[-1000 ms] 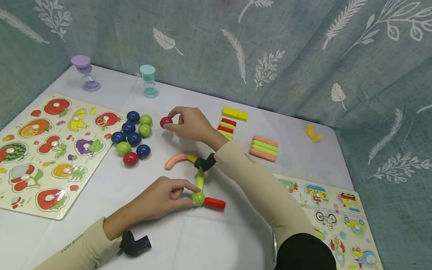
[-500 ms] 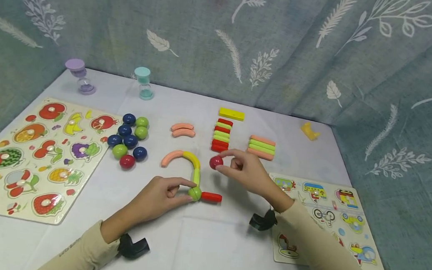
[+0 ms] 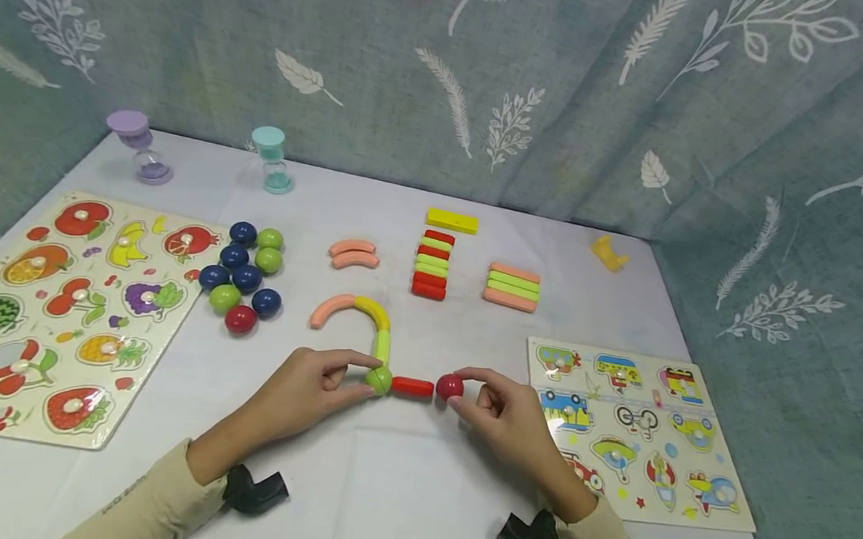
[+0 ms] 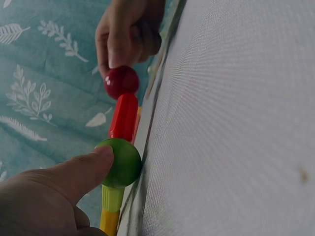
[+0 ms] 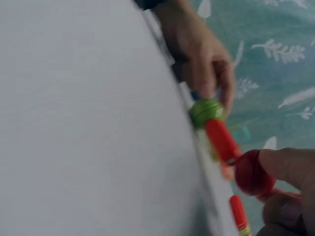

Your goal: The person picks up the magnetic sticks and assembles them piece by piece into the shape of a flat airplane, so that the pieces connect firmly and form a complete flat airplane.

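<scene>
My left hand [image 3: 318, 385] pinches a green ball [image 3: 379, 379] between thumb and forefinger. A red rod [image 3: 412, 387] sticks out from that ball to the right, and a light green rod [image 3: 383, 347] runs away from it toward a yellow curved piece [image 3: 374, 311] and a pink curved piece [image 3: 329, 309]. In my right hand [image 3: 507, 413] a red ball [image 3: 449, 387] is pinched by thumb and forefinger. It sits at the free end of the red rod; in the left wrist view the red ball [image 4: 121, 82] appears to meet that end.
Several blue, green and red balls [image 3: 247, 278] lie at left beside a fruit puzzle board [image 3: 100, 438]. Pink curves [image 3: 354, 259], stacked rods [image 3: 432, 264], more rods [image 3: 512, 287] and a yellow block [image 3: 452, 221] lie behind. A vehicle puzzle board [image 3: 655, 512] is at right; two sand timers [image 3: 276, 177] stand behind.
My right hand has carried the red ball from near the ball group, rightward and toward me, to the red rod's end. The left hand keeps its pinch on the green ball.
</scene>
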The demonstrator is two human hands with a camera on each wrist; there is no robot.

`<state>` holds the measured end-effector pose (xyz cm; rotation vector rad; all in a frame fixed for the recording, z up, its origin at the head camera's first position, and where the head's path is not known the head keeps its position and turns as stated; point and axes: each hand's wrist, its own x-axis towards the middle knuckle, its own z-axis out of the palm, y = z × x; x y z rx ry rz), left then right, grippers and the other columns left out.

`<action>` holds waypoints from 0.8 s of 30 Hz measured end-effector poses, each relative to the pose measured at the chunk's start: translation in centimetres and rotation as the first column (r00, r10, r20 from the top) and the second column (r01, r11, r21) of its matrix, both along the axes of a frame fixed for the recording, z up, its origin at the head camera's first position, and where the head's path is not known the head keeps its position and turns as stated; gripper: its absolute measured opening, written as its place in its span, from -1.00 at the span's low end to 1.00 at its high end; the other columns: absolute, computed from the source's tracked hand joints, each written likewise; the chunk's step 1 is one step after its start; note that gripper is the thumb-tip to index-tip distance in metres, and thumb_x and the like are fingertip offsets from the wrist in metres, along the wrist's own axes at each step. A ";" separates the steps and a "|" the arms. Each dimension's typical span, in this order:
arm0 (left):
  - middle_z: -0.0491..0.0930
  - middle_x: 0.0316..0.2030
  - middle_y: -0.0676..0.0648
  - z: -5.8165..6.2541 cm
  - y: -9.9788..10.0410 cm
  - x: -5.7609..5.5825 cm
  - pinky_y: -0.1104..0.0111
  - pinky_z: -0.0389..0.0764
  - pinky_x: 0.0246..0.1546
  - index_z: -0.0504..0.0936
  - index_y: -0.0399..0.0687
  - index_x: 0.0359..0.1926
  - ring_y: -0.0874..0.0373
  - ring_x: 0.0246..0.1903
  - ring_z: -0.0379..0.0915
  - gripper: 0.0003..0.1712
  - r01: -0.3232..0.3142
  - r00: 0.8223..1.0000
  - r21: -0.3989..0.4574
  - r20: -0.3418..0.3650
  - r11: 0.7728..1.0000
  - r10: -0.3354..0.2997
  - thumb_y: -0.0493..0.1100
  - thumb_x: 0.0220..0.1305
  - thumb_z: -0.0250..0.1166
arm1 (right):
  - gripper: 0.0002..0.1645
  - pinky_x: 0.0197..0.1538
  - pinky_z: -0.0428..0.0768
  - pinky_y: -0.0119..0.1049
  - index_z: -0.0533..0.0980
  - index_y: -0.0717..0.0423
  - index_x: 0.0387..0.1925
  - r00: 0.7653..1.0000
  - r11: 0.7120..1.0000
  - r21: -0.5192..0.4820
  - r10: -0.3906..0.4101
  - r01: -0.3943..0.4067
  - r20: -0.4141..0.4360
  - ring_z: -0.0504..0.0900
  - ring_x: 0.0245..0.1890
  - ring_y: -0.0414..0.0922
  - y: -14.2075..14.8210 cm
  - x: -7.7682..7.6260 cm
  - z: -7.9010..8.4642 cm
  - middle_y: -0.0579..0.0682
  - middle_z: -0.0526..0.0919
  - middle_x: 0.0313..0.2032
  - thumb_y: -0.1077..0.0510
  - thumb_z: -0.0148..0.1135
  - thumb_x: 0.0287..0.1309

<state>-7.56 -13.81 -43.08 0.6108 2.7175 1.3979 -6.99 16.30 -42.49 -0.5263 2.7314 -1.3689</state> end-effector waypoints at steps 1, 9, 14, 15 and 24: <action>0.08 -0.78 0.20 0.0 0.0 0.0 0.43 0.11 -0.69 0.62 0.44 -0.09 0.36 -0.72 -0.05 -0.64 0.000 1.000 0.001 -0.004 1.000 0.000 0.14 0.03 0.40 | -0.68 -0.67 0.19 -0.40 0.54 -0.35 -0.11 1.000 1.000 0.011 0.000 0.000 -0.014 0.26 -0.73 -0.26 -0.1 0.1 -0.2 -0.18 0.30 -0.73 -0.19 0.31 0.05; 0.08 -0.78 0.20 0.0 0.0 0.0 0.43 0.10 -0.69 0.62 0.43 -0.09 0.36 -0.72 -0.06 -0.65 0.003 1.000 0.015 0.001 1.000 -0.003 0.12 0.04 0.40 | -0.68 -0.65 0.17 -0.42 0.54 -0.36 -0.12 0.998 0.998 0.062 -0.014 0.017 -0.057 0.24 -0.74 -0.31 -0.6 0.3 -1.2 -0.26 0.29 -0.75 -0.23 0.28 0.05; 0.09 -0.78 0.21 0.1 0.0 0.1 0.44 0.11 -0.69 0.63 0.40 -0.09 0.36 -0.72 -0.05 -0.66 -0.004 1.000 0.015 0.007 1.000 0.004 0.11 0.05 0.40 | -0.64 -0.62 0.18 -0.42 0.55 -0.30 -0.07 0.994 0.995 0.093 -0.024 0.035 -0.110 0.23 -0.72 -0.34 -0.9 0.4 -1.1 -0.30 0.28 -0.74 -0.21 0.25 0.09; 0.09 -0.78 0.21 0.1 0.0 0.1 0.44 0.11 -0.69 0.63 0.39 -0.09 0.36 -0.72 -0.05 -0.66 -0.005 1.000 0.014 0.007 1.000 0.005 0.11 0.05 0.40 | -0.64 -0.62 0.19 -0.43 0.55 -0.28 -0.06 0.992 0.995 0.094 -0.026 0.038 -0.122 0.23 -0.72 -0.34 -1.0 0.4 -1.1 -0.30 0.28 -0.74 -0.20 0.25 0.09; 0.13 -0.79 0.21 0.2 0.0 0.0 0.42 0.12 -0.70 0.63 0.42 -0.08 0.36 -0.74 -0.02 -0.65 0.004 1.000 0.012 0.020 1.000 -0.004 0.12 0.04 0.39 | -0.62 -0.62 0.20 -0.42 0.54 -0.26 -0.01 0.988 0.994 0.087 -0.051 0.064 -0.144 0.22 -0.73 -0.34 -1.2 0.6 -1.2 -0.31 0.28 -0.74 -0.17 0.25 0.12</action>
